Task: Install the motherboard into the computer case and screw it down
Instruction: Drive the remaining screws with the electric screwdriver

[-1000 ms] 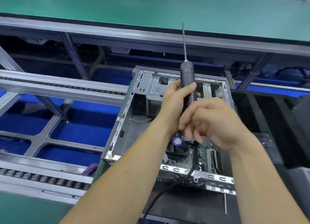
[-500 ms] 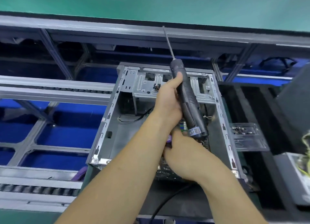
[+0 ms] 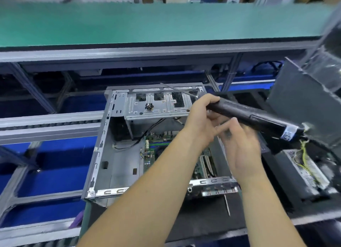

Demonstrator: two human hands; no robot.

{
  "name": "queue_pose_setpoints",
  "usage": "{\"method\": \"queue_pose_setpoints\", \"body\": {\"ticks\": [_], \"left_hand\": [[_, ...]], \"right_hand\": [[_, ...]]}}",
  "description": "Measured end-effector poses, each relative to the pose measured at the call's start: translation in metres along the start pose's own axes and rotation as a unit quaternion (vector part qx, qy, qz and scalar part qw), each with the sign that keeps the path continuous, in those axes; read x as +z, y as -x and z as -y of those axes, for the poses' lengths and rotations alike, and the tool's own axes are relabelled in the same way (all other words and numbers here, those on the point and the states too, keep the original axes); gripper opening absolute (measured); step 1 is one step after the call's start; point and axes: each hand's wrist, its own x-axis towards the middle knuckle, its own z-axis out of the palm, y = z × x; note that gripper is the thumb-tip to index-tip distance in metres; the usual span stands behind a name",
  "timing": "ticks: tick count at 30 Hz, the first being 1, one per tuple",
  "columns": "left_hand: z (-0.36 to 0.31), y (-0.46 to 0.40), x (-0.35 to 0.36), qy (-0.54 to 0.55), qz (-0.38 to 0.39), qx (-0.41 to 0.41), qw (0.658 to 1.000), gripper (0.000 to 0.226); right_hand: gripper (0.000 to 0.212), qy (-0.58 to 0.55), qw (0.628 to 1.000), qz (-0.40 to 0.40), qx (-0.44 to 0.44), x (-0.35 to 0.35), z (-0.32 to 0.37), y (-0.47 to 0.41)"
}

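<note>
Above the open computer case (image 3: 100,154): left hand (image 3: 200,121) wrapped round the front end of the electric screwdriver (image 3: 258,117), thumb and fingers curled on the barrel. Right hand (image 3: 239,145) just below and beside it, fingers loosely bent toward the left palm; whether pinching a screw cannot be told, since blurred.

Motherboard (image 3: 153,154) already lying flat on the case floor, toward the right-hand side, largely hidden under both forearms. Small cluster of screws (image 3: 149,106) resting on the drive bracket (image 3: 156,108) at the far end of the case.

Key relation: screwdriver long axis lying nearly level, bit (image 3: 177,89) pointing up and left over the far rim, rear end with cable out to the right. Board directly beneath the hands, so bit aimed away from it. Likely requirement: swing the bit downward to near vertical before meeting any mounting hole. Left hand nearer the bit, so better placed to steer; right hand nearer the board.
</note>
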Motion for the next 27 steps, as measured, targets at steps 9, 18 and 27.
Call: {"method": "queue_pose_setpoints", "body": {"ticks": [9, 18, 27], "left_hand": [[0.012, 0.028, -0.013, -0.313, 0.043, -0.019, 0.948, 0.05], [0.05, 0.06, -0.036, -0.616, 0.235, -0.25, 0.709, 0.027], [0.093, 0.071, -0.035, -0.65, 0.336, -0.281, 0.622, 0.018]], "right_hand": [[0.005, -0.059, 0.978, -0.198, -0.027, 0.002, 0.015, -0.021], [0.005, -0.041, 0.997, -0.067, -0.006, 0.0, 0.012, -0.034], [0.014, -0.033, 0.999, -0.009, 0.038, 0.02, 0.004, -0.041]]}}
